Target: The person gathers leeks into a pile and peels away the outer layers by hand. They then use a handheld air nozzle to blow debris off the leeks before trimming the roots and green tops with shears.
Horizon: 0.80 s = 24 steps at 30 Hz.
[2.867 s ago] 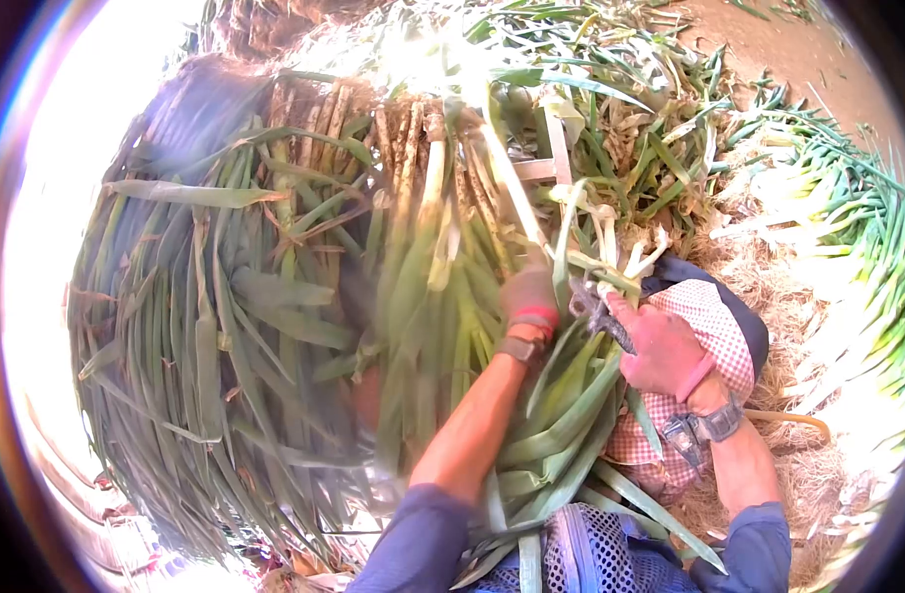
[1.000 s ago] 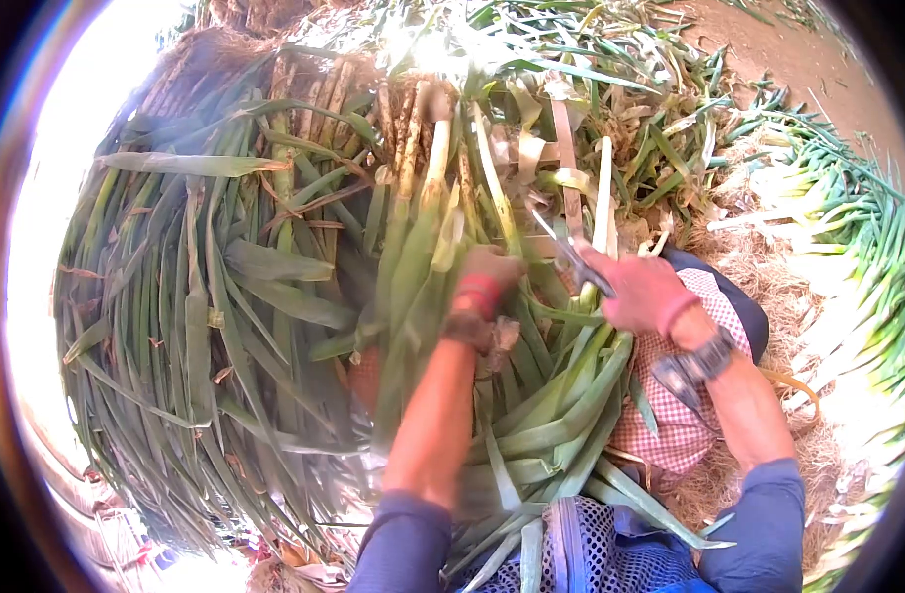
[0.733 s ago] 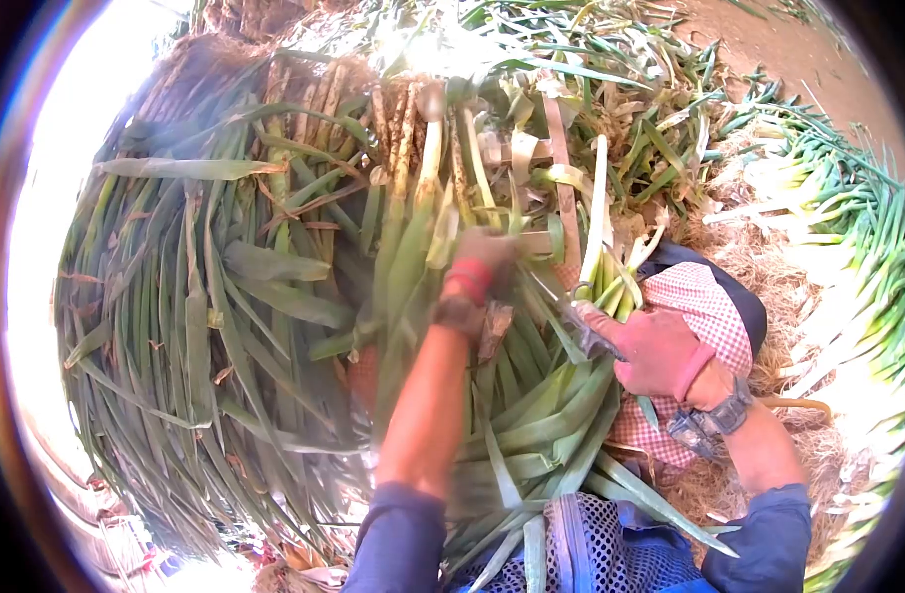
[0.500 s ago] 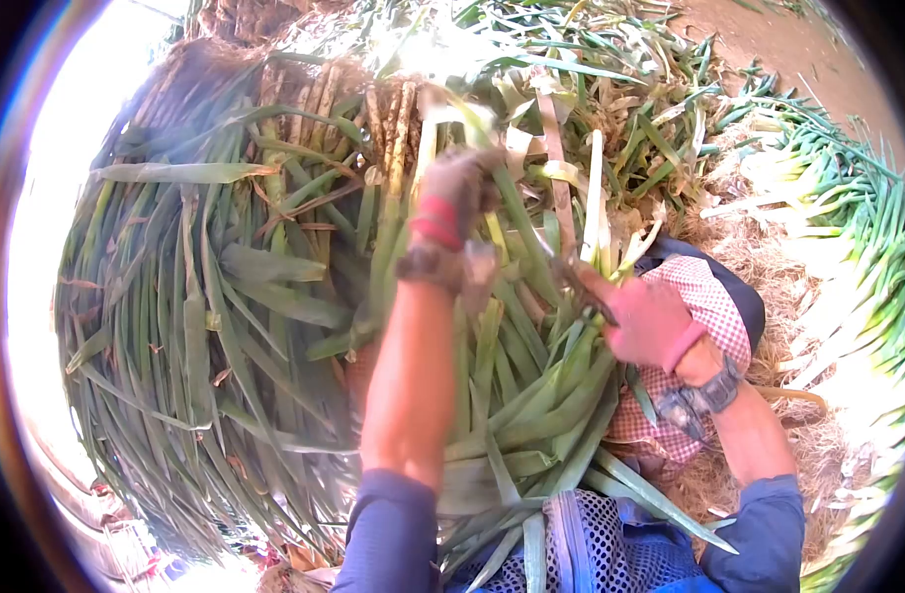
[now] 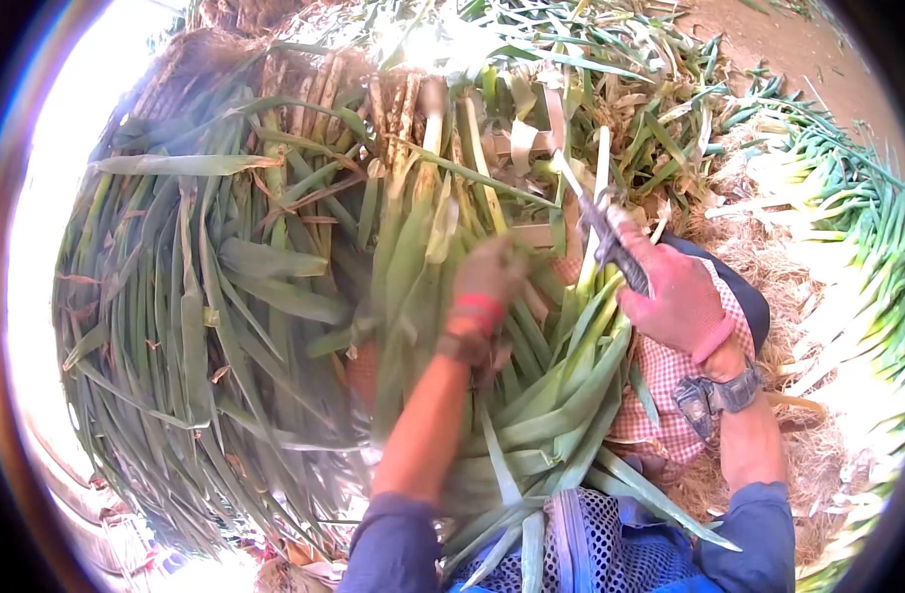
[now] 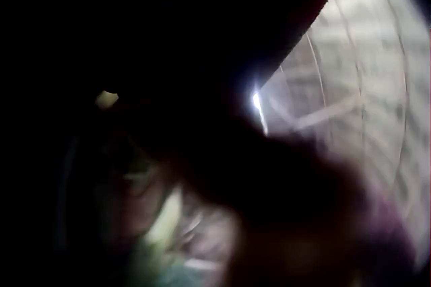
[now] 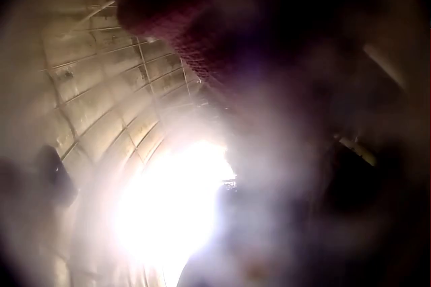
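At far left, a broad stack of long, dark-green leafy stalks (image 5: 195, 296), with brownish ends toward the top; near its right edge, the gloved, red-cuffed left hand (image 5: 490, 272); fingers badly blurred there and the left wrist view nearly black, so cannot tell whether grasping or released. Next, below and between both hands, a loose bundle of green leaves and yellow-white shanks (image 5: 561, 395); probably light, limp along the leaves, firmer but easily bruised at the pale shanks, perhaps slick where bare; best held round the firm pale part, not by the leaf ends. At the bundle's upper right, a slim, pale-bladed, dark-grey-handled knife (image 5: 603, 232), grasped in the pink-gloved right hand (image 5: 678, 296), blade up and to the left; likely light and rigid, safe to grip only by the handle. Just below this hand, a red-and-white checked cloth (image 5: 660, 425); at far right, a curving row of green-topped, white-stemmed stalks (image 5: 872, 237), beside dry, straw-coloured fibres (image 5: 759, 282).
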{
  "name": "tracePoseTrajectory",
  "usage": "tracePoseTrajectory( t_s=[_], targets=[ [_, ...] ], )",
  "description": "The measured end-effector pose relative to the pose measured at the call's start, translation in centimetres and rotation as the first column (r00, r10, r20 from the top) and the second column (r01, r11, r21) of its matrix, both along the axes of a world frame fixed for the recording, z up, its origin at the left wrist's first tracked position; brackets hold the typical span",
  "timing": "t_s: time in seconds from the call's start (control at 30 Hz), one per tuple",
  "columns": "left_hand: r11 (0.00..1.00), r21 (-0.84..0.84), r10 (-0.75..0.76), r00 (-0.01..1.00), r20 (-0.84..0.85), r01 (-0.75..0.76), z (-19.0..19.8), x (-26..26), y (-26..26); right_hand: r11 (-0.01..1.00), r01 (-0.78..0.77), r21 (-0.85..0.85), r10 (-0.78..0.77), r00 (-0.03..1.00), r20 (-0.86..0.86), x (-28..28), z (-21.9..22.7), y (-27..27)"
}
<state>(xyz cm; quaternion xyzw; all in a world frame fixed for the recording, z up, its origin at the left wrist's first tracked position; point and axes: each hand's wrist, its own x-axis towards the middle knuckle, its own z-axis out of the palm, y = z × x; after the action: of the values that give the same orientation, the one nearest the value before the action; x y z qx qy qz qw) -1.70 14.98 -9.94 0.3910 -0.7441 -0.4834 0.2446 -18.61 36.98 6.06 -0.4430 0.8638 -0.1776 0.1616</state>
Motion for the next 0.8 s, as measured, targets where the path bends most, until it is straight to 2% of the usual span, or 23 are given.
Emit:
tracePoseTrajectory(
  t_s=[0.03, 0.07, 0.1, 0.2, 0.27, 0.3, 0.33, 0.47, 0.6, 0.7, 0.73, 0.77, 0.8],
  targets=[
    [0.885, -0.319, -0.224, 0.911, 0.348, 0.339, 1.4, 0.9, 1.5, 0.990, -0.119, 0.069, 0.111, 0.988, 0.111, -0.3, 0.2, 0.4],
    [0.578, -0.443, -0.260, 0.670, 0.696, 0.685, 2.7, 1.6, 2.6, 0.962, -0.244, 0.124, 0.212, 0.950, 0.230, -0.3, 0.4, 0.7],
    [0.580, -0.440, -0.260, 0.667, 0.698, 0.686, 3.3, 2.3, 3.2, 0.932, -0.319, 0.170, 0.290, 0.940, 0.178, 0.4, 0.6, 1.0],
    [0.573, -0.396, -0.259, 0.617, 0.743, 0.718, 4.9, 3.5, 4.4, 0.898, -0.348, 0.270, 0.327, 0.937, 0.120, 0.7, -0.9, 2.1],
    [0.596, -0.314, -0.239, 0.536, 0.809, 0.739, 6.0, 3.7, 3.8, 0.892, -0.346, 0.292, 0.313, 0.937, 0.154, 0.7, -0.8, 2.1],
    [0.595, -0.311, -0.238, 0.532, 0.812, 0.741, 5.9, 4.1, 3.7, 0.843, -0.429, 0.324, 0.378, 0.902, 0.211, 0.9, 0.2, 1.9],
    [0.590, -0.334, -0.219, 0.544, 0.810, 0.735, 5.7, 4.5, 3.7, 0.787, -0.508, 0.350, 0.435, 0.859, 0.270, 1.1, 0.8, 1.7],
    [0.602, -0.375, -0.221, 0.598, 0.771, 0.705, 5.6, 5.0, 3.4, 0.756, -0.545, 0.363, 0.481, 0.838, 0.257, 2.0, -0.4, 1.2],
    [0.612, -0.353, -0.211, 0.577, 0.789, 0.708, 5.5, 4.4, 3.4, 0.749, -0.549, 0.370, 0.474, 0.835, 0.279, 1.9, -0.9, -0.2],
    [0.645, -0.402, -0.170, 0.635, 0.754, 0.650, 5.4, 4.0, 3.4, 0.720, -0.563, 0.406, 0.466, 0.825, 0.318, 1.9, -0.1, -0.6],
    [0.688, -0.401, -0.173, 0.674, 0.719, 0.605, 5.3, 3.9, 3.3, 0.713, -0.565, 0.415, 0.461, 0.824, 0.330, 1.8, 0.2, -0.6],
    [0.728, -0.397, -0.175, 0.711, 0.681, 0.559, 5.1, 3.8, 3.2, 0.714, -0.563, 0.416, 0.459, 0.825, 0.329, 1.8, -0.1, -0.5],
    [0.727, -0.397, -0.178, 0.711, 0.680, 0.561, 5.1, 3.5, 3.2, 0.732, -0.551, 0.401, 0.460, 0.833, 0.306, 1.8, -0.4, -0.4]
  ],
)
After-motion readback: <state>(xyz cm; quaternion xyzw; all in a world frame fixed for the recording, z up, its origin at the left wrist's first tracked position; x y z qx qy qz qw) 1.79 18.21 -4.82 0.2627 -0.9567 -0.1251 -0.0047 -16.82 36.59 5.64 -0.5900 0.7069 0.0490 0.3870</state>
